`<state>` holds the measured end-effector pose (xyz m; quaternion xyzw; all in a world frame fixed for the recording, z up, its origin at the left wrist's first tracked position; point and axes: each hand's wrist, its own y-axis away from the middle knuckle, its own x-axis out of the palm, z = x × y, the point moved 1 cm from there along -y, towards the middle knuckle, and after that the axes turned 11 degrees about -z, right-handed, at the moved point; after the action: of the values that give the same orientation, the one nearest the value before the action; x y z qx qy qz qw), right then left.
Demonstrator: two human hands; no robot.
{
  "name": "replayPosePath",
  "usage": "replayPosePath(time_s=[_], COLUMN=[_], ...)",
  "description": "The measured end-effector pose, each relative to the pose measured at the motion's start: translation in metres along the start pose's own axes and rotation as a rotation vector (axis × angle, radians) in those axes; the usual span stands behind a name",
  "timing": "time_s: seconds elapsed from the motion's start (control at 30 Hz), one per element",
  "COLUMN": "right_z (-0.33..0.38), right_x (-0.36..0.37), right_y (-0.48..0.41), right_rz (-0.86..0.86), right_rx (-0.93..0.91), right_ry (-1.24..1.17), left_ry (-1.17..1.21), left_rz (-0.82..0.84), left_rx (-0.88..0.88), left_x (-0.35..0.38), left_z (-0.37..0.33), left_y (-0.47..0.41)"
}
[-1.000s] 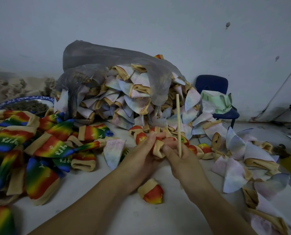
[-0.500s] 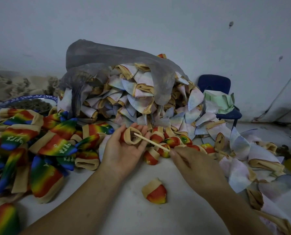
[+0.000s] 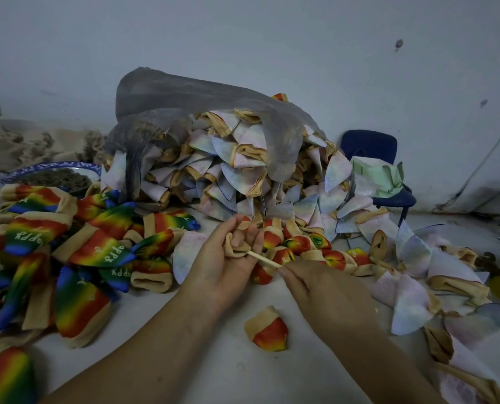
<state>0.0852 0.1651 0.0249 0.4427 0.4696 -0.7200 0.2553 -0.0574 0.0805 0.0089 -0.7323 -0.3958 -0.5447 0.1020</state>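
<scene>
A person's left hand (image 3: 222,266) curled its fingers round a tan-cuffed fabric piece (image 3: 237,247). The right hand (image 3: 315,290), just beside it, pinched a wooden stick (image 3: 264,260) whose tip entered the piece. A rolled rainbow piece (image 3: 267,330) lay near the right wrist.

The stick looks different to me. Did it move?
Yes. The stick stood upright before the grey bag a second ago; now it lies tipped left, below the bag, its tip in the tan piece the left hand holds.
</scene>
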Motion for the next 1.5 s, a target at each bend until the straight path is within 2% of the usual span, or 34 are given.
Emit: replayPosePath(time_s=[0.13, 0.5, 0.67, 0.8, 1.0, 1.13, 1.23, 1.3, 1.43, 1.5], right_z=[0.015, 0.013, 0.002, -0.019, -0.038, -0.037, -0.029, -0.025, -0.016, -0.016], right_x=[0.006, 0.018, 0.020, 0.014, 0.004, -0.003, 0.002, 0.007, 0.015, 0.019], right_y=[0.001, 0.003, -0.004, -0.006, -0.008, -0.007, -0.005, -0.004, -0.002, -0.001], right_rz=[-0.064, -0.091, -0.095, -0.034, -0.039, -0.104, -0.090, -0.052, 0.120, 0.157], right_rx=[-0.025, 0.051, 0.003, -0.007, 0.038, 0.038, -0.001, 0.026, 0.208, 0.220], right_ry=[0.025, -0.085, -0.208, -0.141, -0.073, -0.030, 0.025, -0.101, -0.598, -0.653], left_ry=[0.018, -0.212, -0.121, -0.078, -0.115, -0.255, -0.431, -0.506, -0.488, -0.516], left_rz=[0.023, 0.098, 0.128, 0.148, 0.196, 0.207, 0.248, 0.299, 0.407, 0.425], left_rx=[-0.029, 0.040, -0.046, -0.051, -0.055, -0.048, -0.015, 0.003, -0.037, -0.033], left_x=[0.003, 0.007, 0.008, 0.005, 0.001, 0.000, -0.001, 0.000, 0.001, 0.000], left_z=[0.011, 0.016, 0.005, -0.002, -0.004, -0.003, -0.002, -0.002, -0.003, -0.004], left_y=[0.003, 0.008, 0.007, 0.005, 0.002, 0.000, 0.002, 0.004, 0.007, 0.007])
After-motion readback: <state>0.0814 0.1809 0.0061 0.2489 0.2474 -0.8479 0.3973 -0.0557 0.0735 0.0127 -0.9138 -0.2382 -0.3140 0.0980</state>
